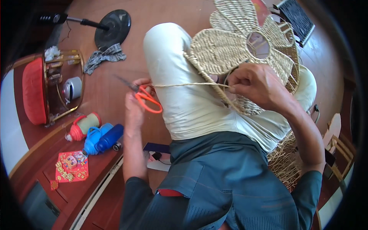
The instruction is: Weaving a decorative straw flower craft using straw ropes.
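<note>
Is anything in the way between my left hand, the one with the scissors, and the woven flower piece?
Yes: your pale trouser leg lies between your left hand and the woven flower piece, with the twisted cord stretched across it to your right hand.

No words or numbers can be clearly read; small gold lettering (64, 175) is borne by the red square card (76, 168) at the near left.

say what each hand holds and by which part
The left hand holds scissors by the handle base; the right hand pinches the straw cord at its visible right end. Whether the left hand also grips it is unclear.
</note>
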{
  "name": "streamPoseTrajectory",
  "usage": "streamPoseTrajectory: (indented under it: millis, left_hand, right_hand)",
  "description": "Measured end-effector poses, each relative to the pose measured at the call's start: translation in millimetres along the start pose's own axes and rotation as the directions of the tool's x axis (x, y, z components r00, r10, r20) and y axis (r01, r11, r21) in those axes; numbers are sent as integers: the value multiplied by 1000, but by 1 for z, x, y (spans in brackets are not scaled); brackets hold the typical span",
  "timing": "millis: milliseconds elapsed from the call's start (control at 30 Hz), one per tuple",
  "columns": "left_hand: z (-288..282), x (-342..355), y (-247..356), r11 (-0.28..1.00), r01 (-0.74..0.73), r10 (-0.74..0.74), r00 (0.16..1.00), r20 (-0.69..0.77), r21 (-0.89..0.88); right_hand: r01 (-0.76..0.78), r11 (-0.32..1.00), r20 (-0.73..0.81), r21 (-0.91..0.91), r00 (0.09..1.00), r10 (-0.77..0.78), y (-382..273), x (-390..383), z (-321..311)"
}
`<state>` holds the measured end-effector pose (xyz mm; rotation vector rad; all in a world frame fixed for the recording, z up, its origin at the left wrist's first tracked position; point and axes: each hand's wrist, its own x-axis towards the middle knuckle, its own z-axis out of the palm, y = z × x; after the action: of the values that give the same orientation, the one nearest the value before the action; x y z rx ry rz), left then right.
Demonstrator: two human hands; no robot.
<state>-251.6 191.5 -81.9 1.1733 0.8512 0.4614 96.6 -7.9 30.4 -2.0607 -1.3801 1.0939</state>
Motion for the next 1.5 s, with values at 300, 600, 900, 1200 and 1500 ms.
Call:
streamPoseTrajectory:
  millis: [300, 600, 900, 1200, 1500]
  left_hand:
    - [58, -32, -17, 778, -42, 304, 899, -317, 627]
    - [77, -64, 5, 757, 1, 209, 947, -244, 653]
    - [85, -104, 57, 795, -172, 451, 808, -378, 581]
    - [174, -101, 83, 698, 210, -469, 857, 216, 684]
    - [192, -82, 88, 573, 241, -620, 752, 223, 783]
  right_hand:
    - [83, 994, 15, -71, 997, -82, 16, 8, -1]
    - [172, 975, 48, -140, 985, -167, 13, 30, 2]
    - [189, 971, 109, -147, 979, -174, 10, 43, -2]
    - [313, 949, 132, -46, 943, -304, 7, 63, -2]
    - [246, 967, 339, 70, 906, -255, -5, 79, -10]
